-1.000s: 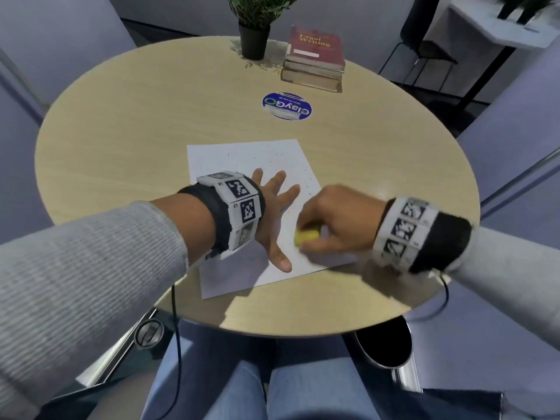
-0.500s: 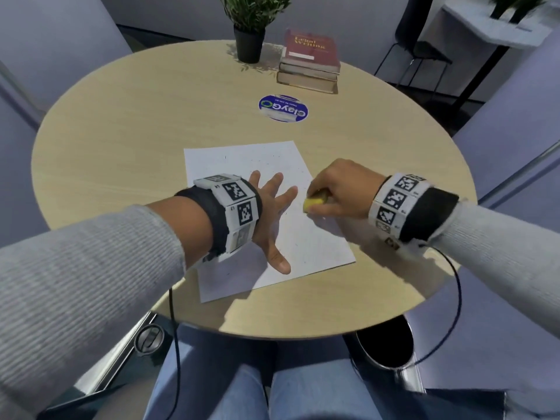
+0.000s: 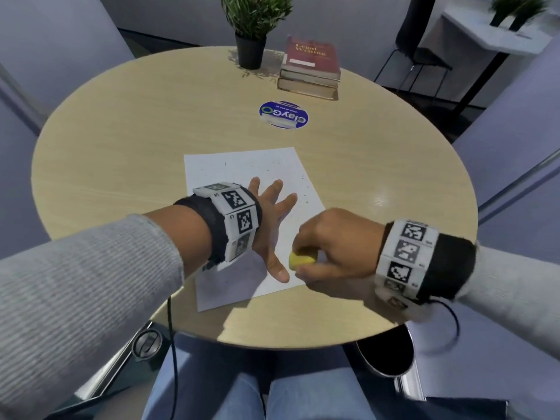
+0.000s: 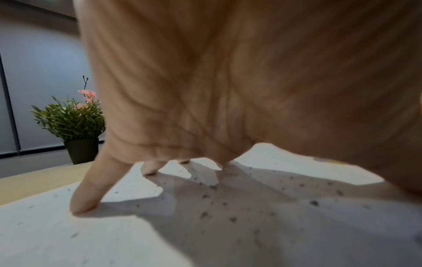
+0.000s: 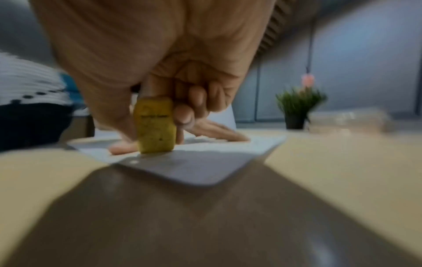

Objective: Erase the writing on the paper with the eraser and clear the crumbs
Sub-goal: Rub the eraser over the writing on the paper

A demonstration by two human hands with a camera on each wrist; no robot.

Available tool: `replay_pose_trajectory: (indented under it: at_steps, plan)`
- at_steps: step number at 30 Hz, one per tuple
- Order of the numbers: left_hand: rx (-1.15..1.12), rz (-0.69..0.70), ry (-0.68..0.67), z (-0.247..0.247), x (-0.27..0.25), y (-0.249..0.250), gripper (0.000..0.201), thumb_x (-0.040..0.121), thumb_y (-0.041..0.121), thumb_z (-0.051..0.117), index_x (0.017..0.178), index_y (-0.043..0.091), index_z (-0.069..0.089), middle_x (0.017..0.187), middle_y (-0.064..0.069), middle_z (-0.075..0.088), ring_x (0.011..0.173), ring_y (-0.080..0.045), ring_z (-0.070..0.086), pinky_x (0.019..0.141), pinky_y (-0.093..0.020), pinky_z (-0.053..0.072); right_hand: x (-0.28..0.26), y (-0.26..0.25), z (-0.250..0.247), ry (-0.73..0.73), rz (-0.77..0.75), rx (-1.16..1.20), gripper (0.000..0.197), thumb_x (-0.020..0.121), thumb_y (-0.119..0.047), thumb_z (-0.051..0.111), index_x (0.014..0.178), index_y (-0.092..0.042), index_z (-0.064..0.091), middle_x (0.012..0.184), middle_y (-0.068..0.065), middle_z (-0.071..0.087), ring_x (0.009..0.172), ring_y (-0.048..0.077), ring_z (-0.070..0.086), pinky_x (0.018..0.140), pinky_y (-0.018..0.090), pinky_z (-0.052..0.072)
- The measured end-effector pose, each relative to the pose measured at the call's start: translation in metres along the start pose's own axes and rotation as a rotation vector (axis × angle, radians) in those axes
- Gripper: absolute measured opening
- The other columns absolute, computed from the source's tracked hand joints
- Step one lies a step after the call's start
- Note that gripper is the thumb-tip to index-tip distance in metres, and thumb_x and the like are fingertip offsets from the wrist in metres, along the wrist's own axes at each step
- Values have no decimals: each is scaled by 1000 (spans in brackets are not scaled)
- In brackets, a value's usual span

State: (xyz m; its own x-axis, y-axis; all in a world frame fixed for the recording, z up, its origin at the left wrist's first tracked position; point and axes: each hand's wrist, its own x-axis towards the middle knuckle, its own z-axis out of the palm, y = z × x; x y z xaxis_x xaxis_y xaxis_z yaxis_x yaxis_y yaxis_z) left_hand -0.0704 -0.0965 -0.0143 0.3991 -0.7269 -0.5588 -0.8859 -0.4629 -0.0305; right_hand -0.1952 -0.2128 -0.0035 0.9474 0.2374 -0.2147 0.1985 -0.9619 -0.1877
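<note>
A white sheet of paper [image 3: 242, 168] lies on the round wooden table [image 3: 136, 131], speckled with dark eraser crumbs [image 4: 205, 196]. My left hand [image 3: 269, 219] lies flat with fingers spread, pressing the sheet down in the middle. My right hand [image 3: 306, 262] pinches a yellow eraser [image 3: 300, 259] between thumb and fingers. The eraser [image 5: 155, 126] stands on end with its lower edge on the paper [image 5: 194, 162] near the near right corner, close to my left thumb. No writing is legible on the sheet.
A round blue sticker [image 3: 284, 114] lies beyond the paper. A potted plant [image 3: 253, 28] and a stack of books [image 3: 310, 68] stand at the far edge. A black bin [image 3: 385, 353] sits under the table's near right edge. My knees are below.
My right hand with the eraser went away from me along the paper's right edge, then came back toward its near right corner. The left hand has stayed pressed on the sheet.
</note>
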Motion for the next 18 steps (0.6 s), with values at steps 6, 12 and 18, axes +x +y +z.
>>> replay_pose_trajectory:
  at_steps: [6,12,18]
  plan:
    - [-47,13,89,12,9,-1,151,48,81,77,157,31,-15,163,-8,-22,146,-46,-21,111,-71,4,15,46,-20,135,212,-94,40,79,-54,54,88,-19,71,77,0,70,69,22,62,67,36,53]
    - [-39,-11,12,2,1,2,150,52,81,75,154,31,-22,161,-5,-29,145,-45,-24,112,-70,3,3,-1,-9,-75,7,-51,42,77,-55,46,81,-20,69,72,-3,66,64,19,59,60,31,49]
    - [-71,6,-16,1,0,1,172,18,97,60,153,32,-24,160,-4,-30,145,-43,-26,112,-69,0,9,15,-11,62,70,-108,40,76,-52,46,79,-18,67,72,-1,66,65,21,58,61,32,50]
